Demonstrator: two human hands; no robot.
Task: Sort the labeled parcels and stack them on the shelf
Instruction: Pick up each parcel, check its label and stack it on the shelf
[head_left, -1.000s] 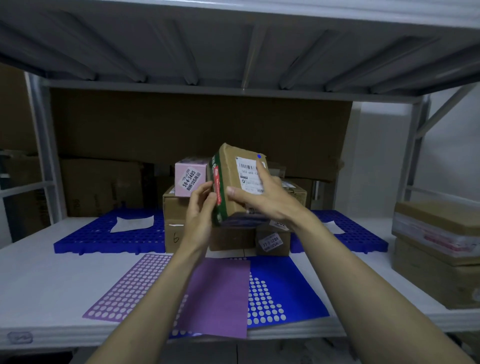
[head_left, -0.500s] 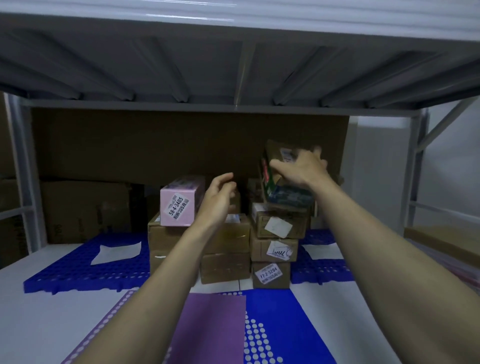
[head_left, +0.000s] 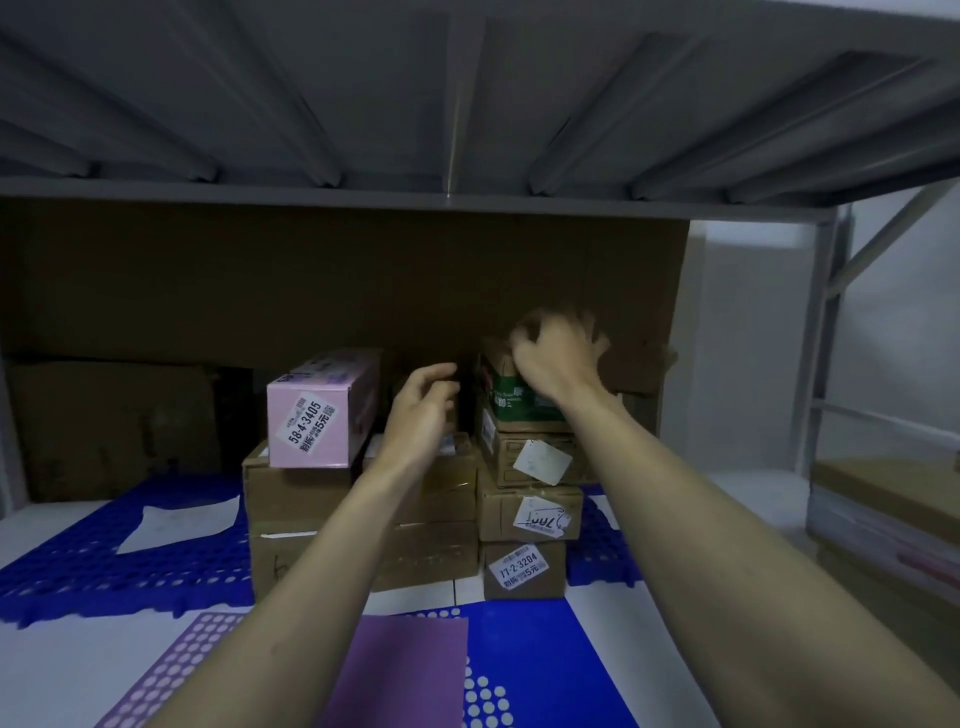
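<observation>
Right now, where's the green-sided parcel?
In the head view, the green-sided parcel tops the right stack of brown boxes, under the right hand, right of the pink box.

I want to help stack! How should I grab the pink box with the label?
Probably take the pink box by its two long sides, coming from the front, where the labelled end pokes out past the brown box beneath it. It is long and narrow, so fingers can likely wrap across it. The left hand hovers just to its right, holding nothing.

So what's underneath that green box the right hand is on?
Three brown labelled parcels stacked beneath the green box; the lowest reads 77-2-3204. The right hand covers its top.
</observation>
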